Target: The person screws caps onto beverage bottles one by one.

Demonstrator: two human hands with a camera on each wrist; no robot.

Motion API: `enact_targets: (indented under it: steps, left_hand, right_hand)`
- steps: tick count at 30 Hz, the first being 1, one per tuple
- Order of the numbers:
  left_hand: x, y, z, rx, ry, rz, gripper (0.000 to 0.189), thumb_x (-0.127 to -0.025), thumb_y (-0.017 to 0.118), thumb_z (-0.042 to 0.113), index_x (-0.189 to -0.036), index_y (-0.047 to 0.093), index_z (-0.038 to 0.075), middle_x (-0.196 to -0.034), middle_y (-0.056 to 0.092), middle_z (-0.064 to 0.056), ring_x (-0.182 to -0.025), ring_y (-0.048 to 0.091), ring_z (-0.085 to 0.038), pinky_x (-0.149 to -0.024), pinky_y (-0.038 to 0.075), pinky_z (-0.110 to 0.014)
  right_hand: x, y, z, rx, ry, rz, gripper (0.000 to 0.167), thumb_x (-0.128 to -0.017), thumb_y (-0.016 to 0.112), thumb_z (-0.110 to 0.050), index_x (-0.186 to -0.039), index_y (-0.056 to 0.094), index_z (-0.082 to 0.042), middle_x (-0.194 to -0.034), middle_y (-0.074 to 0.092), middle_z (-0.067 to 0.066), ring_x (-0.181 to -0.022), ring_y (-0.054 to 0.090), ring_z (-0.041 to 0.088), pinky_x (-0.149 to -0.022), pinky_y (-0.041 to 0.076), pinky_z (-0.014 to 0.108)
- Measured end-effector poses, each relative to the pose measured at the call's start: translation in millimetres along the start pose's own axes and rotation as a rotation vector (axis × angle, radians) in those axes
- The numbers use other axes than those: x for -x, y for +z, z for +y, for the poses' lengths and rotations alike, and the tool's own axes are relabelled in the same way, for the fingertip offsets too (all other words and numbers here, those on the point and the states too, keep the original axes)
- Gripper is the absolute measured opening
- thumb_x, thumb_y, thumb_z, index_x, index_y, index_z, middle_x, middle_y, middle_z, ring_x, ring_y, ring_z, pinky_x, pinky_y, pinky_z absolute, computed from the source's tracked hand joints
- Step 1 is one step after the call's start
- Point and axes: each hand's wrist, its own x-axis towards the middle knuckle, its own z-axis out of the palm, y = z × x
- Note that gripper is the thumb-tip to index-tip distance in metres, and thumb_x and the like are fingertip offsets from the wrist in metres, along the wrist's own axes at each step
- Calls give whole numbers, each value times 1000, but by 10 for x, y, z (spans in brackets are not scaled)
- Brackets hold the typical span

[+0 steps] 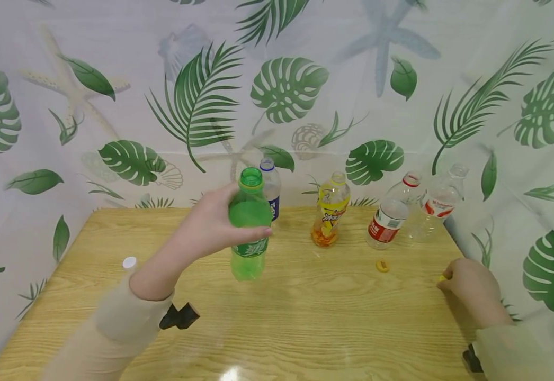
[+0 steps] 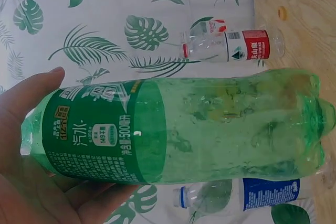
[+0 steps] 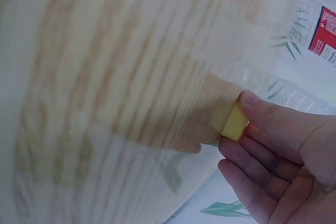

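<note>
My left hand grips a green plastic soda bottle around its upper body, with the thumb across the label. The bottle is uncapped and stands upright in the head view. The left wrist view shows its green label and clear green lower half close up. At the table's right edge, my right hand pinches a small yellow bottle cap between thumb and fingers, close to the wood. Another cap, orange-yellow, lies on the table to the left of that hand.
Along the back stand several uncapped bottles: a blue-labelled one behind the green bottle, a yellow-labelled one, a red-labelled one and a clear one. A white cap shows beside my left forearm. Leaf-print cloth hangs behind the table.
</note>
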Motion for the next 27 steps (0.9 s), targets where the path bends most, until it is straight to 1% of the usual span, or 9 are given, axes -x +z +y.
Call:
enact_targets:
  steps: [5,8,12,18,22,27]
  left_hand:
    - [-20,147,-19,-7,25,-53,55,-85,90,30,-130,64,12,-109,76,-7,-93,73,-21,-80,62,-36]
    - [-16,234,-58,-28,36,-63,58,-84,91,33,-132,63,13,-106,76,-5,-90,73,-18,-78,62,-33]
    - [-20,351,-145,-40,53,-73,60,-83,91,34,-132,63,13,-104,76,-3,-88,72,-15,-78,61,-31]
    - [-38,494,-213,-35,39,-103,60,-84,90,36,-133,64,14,-104,77,-2,-88,72,-12,-77,60,-30]
    - [-57,598,-260,-32,32,-120,60,-83,91,37,-131,64,14,-108,77,-3,-91,72,-12,-79,60,-29]
    - [-60,717,-330,-1,36,-132,61,-83,92,35,-132,63,12,-110,76,-5,-91,72,-13,-79,60,-27]
  right_hand:
    - [16,5,-10,-2,1,4,35,-82,88,-21,-97,75,8,-103,75,30,-89,70,48,-76,58,59]
    - [24,2,-15,-7,4,8,35,-82,88,-20,-97,75,8,-103,75,30,-89,70,48,-75,58,58]
    - [30,-4,-22,-14,9,12,35,-82,88,-20,-96,75,8,-102,75,29,-89,70,48,-75,58,59]
    - [19,1,-10,-15,10,5,36,-82,88,-21,-97,75,9,-103,75,30,-90,70,49,-76,58,59]
    - [15,0,-3,-18,7,6,36,-82,88,-21,-97,75,9,-103,75,30,-92,70,50,-77,57,60]
    - [19,8,2,-17,0,6,37,-82,88,-21,-99,75,9,-104,75,30,-93,70,50,-78,58,60]
